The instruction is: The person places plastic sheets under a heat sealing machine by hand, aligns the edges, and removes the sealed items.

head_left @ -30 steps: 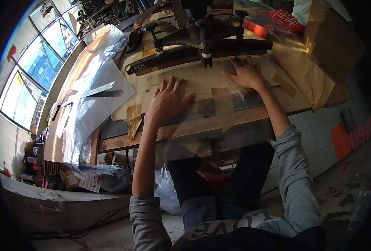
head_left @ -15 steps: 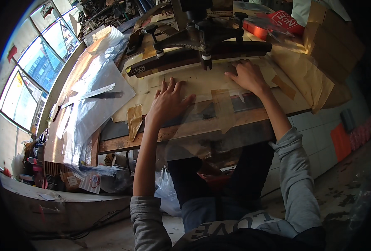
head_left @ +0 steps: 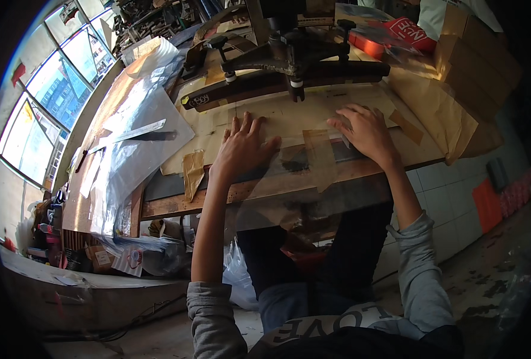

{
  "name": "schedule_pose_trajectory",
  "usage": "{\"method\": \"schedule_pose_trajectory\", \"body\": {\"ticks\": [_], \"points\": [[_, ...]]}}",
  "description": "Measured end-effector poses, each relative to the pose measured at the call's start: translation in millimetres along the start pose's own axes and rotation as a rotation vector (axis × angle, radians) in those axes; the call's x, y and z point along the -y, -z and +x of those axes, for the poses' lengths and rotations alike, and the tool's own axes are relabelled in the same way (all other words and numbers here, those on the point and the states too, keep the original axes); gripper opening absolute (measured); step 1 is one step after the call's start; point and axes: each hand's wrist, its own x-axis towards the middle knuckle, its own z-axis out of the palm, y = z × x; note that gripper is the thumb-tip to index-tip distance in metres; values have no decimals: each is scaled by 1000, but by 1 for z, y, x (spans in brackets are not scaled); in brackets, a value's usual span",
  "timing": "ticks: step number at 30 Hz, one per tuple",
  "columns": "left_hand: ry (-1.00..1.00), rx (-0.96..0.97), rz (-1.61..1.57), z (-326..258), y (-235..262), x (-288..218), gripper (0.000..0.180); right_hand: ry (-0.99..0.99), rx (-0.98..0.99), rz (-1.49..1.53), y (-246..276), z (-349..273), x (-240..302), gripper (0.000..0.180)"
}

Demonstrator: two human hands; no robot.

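My left hand (head_left: 241,148) lies flat with its fingers spread on a thin see-through sheet (head_left: 280,194), which drapes over the front edge of the workbench (head_left: 176,207). Farther right, my right hand (head_left: 370,136) is open, its fingers apart and slightly bent, holding nothing visible. It is over the pale board surface (head_left: 313,109); whether it touches is unclear. Beyond both hands a long dark metal press bar (head_left: 289,84) hangs from a black bracket with screw knobs. Between the hands a strip of brown tape (head_left: 319,152) runs toward the bench edge.
At the left, clear plastic sheets (head_left: 131,143) lie under a metal ruler (head_left: 137,133). Brown cardboard boxes (head_left: 472,66) and wrapping paper (head_left: 439,116) stand at the right. A red packet (head_left: 409,36) sits at the back right. A torn brown tape piece (head_left: 192,170) hangs near the front edge.
My right hand has moved right and nearer to me, away from the press bar. My left hand has stayed in nearly the same place.
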Motion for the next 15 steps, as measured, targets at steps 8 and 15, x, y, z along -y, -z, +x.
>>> {"method": "schedule_pose_trajectory", "body": {"ticks": [8,15], "points": [[-49,-53,13,-4,-2,-5,72,19,-32,-48,-12,-19,-4,59],[-31,-76,22,-2,-4,-3,67,18,-55,-108,-10,-22,3,59]]}}
